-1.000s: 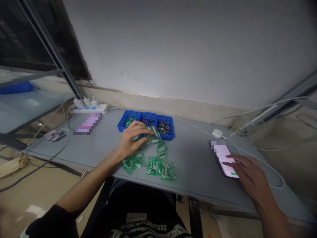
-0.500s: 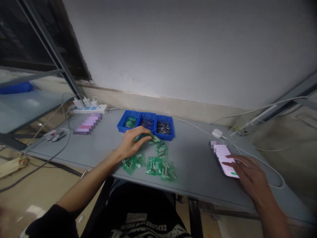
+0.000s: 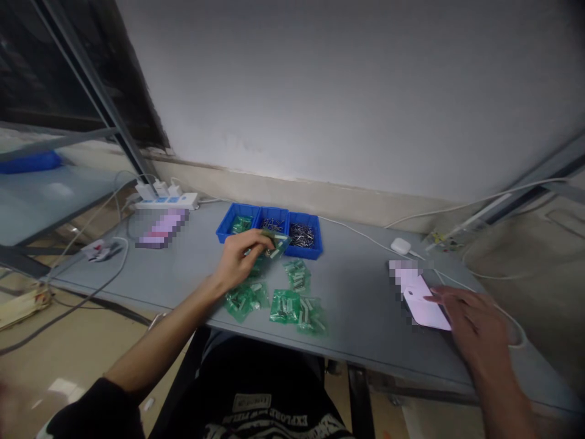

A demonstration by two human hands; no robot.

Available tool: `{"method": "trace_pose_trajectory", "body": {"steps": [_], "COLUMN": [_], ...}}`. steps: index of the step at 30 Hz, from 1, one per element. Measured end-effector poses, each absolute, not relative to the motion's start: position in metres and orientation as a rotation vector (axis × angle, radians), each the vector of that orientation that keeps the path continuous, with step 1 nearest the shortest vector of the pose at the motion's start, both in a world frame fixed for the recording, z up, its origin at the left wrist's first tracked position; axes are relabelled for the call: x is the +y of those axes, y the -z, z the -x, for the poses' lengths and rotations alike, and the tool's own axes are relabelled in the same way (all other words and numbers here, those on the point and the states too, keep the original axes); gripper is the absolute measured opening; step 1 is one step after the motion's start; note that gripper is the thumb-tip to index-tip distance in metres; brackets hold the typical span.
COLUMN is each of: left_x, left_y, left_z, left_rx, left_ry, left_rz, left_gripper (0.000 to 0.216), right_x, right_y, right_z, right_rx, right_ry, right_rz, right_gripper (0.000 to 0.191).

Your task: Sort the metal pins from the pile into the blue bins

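Observation:
My left hand (image 3: 240,257) is closed, pinching a small green plastic bag (image 3: 278,245) of metal parts just in front of the blue bins. Several similar green bags lie on the table below it, among them one bag (image 3: 297,275) by itself and another bag (image 3: 284,306) nearer the front edge. At the right, my right hand (image 3: 475,326) hovers over the lit phone (image 3: 427,305), its fingers stretched toward the screen and holding nothing. Whether a fingertip touches the glass is hard to tell.
Three joined blue bins (image 3: 305,251) stand along the back, holding green bags and metal pins. A power strip (image 3: 167,201) with chargers and a second phone (image 3: 162,228) are at left. A white earphone case (image 3: 401,246) and cables lie at right.
My left hand has lifted a green bag off the table toward the bins. My right hand has shifted slightly right, and the phone's screen picture is different.

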State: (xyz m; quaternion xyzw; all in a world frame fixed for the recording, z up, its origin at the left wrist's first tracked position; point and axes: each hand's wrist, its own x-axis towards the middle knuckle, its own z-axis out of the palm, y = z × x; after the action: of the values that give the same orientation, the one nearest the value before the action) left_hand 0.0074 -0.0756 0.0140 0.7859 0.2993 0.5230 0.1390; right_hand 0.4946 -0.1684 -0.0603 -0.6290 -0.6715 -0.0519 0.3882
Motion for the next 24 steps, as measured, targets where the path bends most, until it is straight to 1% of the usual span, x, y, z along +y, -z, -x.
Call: {"method": "trace_pose_trajectory", "body": {"steps": [3, 5, 9, 12, 15, 19, 24], "left_x": [-0.0761, -0.0758, -0.0725, -0.0693, -0.068, -0.0691, -0.0704], "left_y": [-0.0177, -0.0177, -0.0134, -0.01, -0.009, -0.01, -0.011], "left_z": [-0.0076, -0.0078, -0.0068, -0.006, -0.0062, -0.007, -0.0066], "left_rx": [0.881, 0.91, 0.928, 0.933, 0.937, 0.925, 0.885], "left_ry": [-1.454, -1.419, -1.417, -1.443, -1.448, -1.428, -1.412], "left_rz": [-2.275, -2.271, -2.318, -2.342, -2.335, -2.315, -2.32], "left_gripper": [0.02, 0.025, 0.041, 0.047, 0.045, 0.04, 0.039], "right_x": [-0.166, -0.1641, -0.1623, -0.1635, -0.1654, -0.1653, -0.1631], "right_y": [0.0568, 0.0572, 0.0609, 0.062, 0.0613, 0.0604, 0.0612], "right_z": [-0.4902, -0.4897, -0.4927, -0.4948, -0.4949, -0.4929, -0.4925], "right_rx": [-1.868, -1.926, -1.939, -1.828, -1.751, -1.814, -1.852], "right_ry": [0.024, 0.001, 0.047, 0.122, 0.13, 0.071, 0.059], "right_rz": [1.508, 1.496, 1.517, 1.563, 1.598, 1.561, 1.505], "right_gripper": [0.05, 0.05, 0.05, 0.052, 0.05, 0.046, 0.046]}}
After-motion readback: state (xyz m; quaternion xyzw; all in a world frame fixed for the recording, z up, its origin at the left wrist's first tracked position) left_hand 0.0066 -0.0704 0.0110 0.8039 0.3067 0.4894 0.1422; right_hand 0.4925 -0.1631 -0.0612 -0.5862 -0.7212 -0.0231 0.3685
